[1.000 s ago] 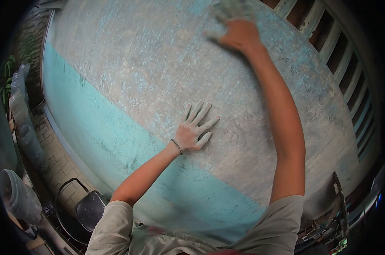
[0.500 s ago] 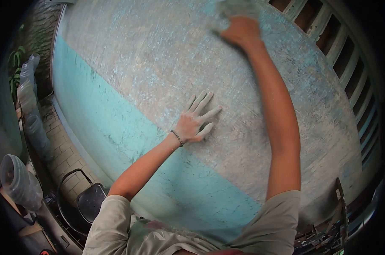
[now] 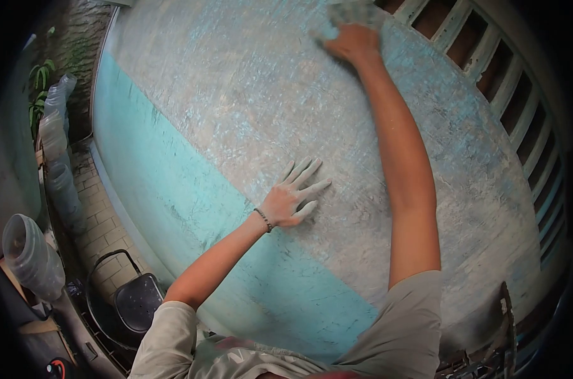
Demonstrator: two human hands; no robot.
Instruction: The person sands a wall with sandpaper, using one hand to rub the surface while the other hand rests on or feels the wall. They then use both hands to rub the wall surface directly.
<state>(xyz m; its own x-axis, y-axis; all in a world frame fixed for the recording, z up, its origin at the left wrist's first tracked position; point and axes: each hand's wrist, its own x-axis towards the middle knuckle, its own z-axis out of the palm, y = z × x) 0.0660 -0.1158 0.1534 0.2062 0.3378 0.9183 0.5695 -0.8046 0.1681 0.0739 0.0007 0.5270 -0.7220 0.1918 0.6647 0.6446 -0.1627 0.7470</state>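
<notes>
The left hand [image 3: 289, 201] is spread wide on the wall [image 3: 248, 107]. The right hand [image 3: 353, 36], farther away, is blurry; I can't tell if it's holding something.

Right hand [image 3: 354, 39] blurred at top edge, can't tell if anything's under its palm. Left hand [image 3: 282, 202] has its palm side hidden, and the wall [image 3: 236, 114] runs out of frame up top. Black chair [image 3: 138, 302] partly behind the sleeve [image 3: 166, 338], red-and-black object [image 3: 59, 367] bottom left cut off, unidentifiable, dark clutter [image 3: 482, 365] lower right too dim.
</notes>
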